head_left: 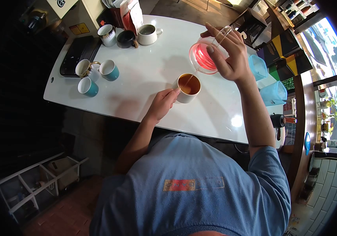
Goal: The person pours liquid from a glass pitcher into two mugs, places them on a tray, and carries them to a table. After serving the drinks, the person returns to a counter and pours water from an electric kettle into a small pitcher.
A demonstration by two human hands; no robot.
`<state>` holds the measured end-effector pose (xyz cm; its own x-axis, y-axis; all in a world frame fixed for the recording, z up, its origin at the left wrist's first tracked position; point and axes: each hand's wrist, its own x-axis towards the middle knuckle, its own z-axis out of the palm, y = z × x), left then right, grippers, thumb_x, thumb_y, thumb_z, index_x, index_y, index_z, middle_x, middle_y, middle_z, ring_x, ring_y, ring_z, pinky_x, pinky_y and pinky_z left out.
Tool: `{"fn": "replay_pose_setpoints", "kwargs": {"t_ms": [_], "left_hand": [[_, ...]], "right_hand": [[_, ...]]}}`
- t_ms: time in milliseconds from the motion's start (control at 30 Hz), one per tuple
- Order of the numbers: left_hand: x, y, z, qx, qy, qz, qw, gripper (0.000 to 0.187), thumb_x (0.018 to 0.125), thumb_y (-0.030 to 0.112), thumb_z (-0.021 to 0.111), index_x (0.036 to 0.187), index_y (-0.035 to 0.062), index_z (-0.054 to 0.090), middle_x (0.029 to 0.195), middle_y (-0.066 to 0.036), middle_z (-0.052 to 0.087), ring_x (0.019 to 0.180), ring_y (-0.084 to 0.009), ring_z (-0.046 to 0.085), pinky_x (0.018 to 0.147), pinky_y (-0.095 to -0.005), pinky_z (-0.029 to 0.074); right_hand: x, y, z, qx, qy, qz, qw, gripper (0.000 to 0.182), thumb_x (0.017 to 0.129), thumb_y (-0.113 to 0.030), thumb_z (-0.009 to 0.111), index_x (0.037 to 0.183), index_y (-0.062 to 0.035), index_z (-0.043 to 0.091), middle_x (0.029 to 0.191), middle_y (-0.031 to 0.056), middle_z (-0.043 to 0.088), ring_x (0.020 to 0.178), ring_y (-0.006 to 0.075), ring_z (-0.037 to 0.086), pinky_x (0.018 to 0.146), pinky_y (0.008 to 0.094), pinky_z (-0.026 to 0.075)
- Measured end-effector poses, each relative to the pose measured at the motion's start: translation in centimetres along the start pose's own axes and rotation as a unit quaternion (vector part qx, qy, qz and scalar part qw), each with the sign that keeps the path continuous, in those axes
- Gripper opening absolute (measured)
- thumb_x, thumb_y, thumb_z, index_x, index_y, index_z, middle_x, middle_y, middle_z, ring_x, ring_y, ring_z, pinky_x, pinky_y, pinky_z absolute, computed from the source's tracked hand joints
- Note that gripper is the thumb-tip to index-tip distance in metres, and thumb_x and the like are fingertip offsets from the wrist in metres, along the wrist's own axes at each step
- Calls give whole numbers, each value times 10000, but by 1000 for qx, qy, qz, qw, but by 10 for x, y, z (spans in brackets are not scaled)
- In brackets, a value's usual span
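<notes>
Around the one round white cup (185, 98) of amber liquid (185, 87) on the white table (145, 67), I count two teal ceramic cups (113, 75) and one gold-handled white mug (82, 70) to its left, three mugs beyond, two white (148, 38) and one black (126, 41), and two pale-blue containers (274, 95) to its right. My left hand (163, 104) reaches forward, fingers closed on the cup's left side. My right hand (232, 55), raised, grips one clear glass pitcher (200, 59), red inside, probably by its handle, tilted above the cup.
</notes>
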<state>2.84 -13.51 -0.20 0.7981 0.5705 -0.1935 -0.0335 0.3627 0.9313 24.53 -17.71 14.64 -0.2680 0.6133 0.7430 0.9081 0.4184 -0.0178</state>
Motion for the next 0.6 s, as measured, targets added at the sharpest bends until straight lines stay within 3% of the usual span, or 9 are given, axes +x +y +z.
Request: {"fn": "replay_pose_setpoints", "kwargs": {"t_ms": [600], "left_hand": [[1,-4,3,-5,8,15,1000,354,949,266,487,635,132,393,616,76,315,543,-28,258,482,-198,221]], "right_hand": [[-1,1,-7,-15,-2,6,1000,472,774,-231,612,1167,31,593,850,103,661,843,279,591,887,390,392]]}}
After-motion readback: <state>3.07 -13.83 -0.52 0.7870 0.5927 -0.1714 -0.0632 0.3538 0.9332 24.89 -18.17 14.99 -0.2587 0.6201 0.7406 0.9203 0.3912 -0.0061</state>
